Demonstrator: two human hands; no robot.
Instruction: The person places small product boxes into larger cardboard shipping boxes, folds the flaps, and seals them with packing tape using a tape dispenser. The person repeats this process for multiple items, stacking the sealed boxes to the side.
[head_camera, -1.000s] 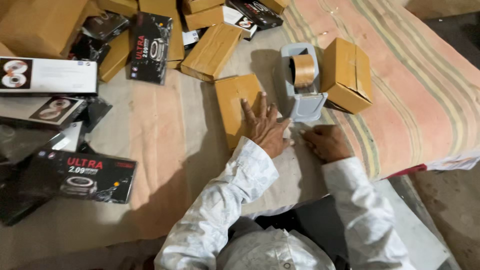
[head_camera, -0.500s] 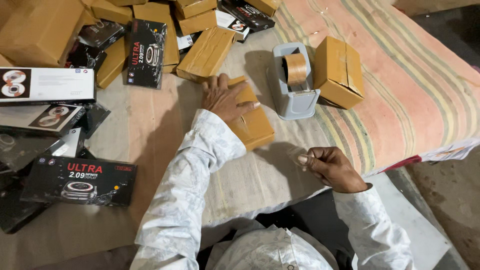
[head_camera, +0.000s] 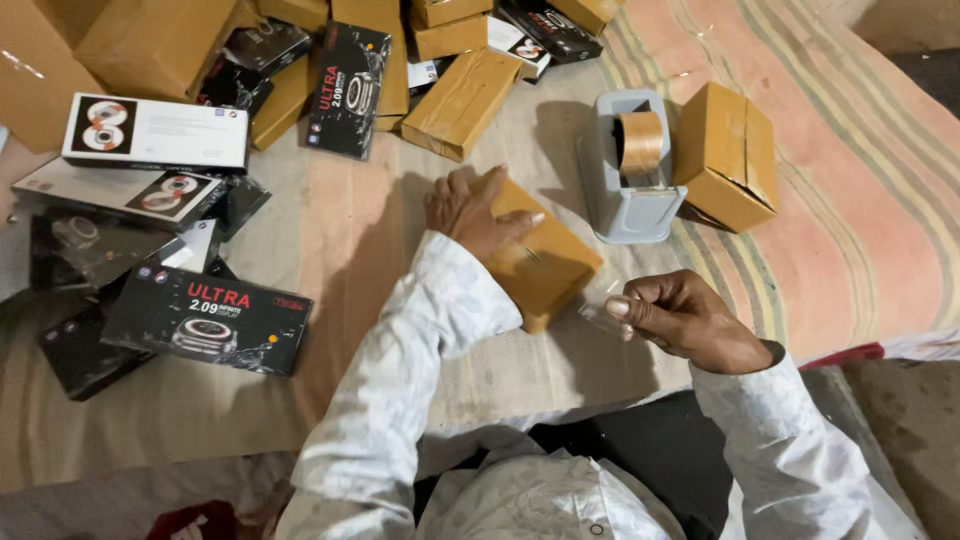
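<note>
- The thing in hand is a small flat brown cardboard box (head_camera: 545, 262), plain kraft colour, rectangular and closed up, with no print on the faces I can see. It sits a bit skewed on the beige cloth-covered floor (head_camera: 350, 230), right in front of the person.
- The left hand (head_camera: 472, 212) lies flat on top of the box at its far end, fingers (head_camera: 510, 222) spread and pressing down, not curled round it.
- The right hand (head_camera: 685, 318) hovers just beside the box's near right corner, fingers pinched on a short strip of clear tape (head_camera: 598, 312). The strip is thin and see-through, so it's hard to say whether its end touches the box yet.
- Just beyond the box stands a grey plastic tape dispenser (head_camera: 625, 200) with a brown roll in it, and a chunkier brown cardboard carton (head_camera: 728, 155) sits against its right side.
- Off to the left lies a long black printed product box with red lettering (head_camera: 205, 318), near a white one with round pictures (head_camera: 155, 133).
- More brown boxes pile up along the top.
- Striped pink blanket (head_camera: 850, 200) on the right.
</note>
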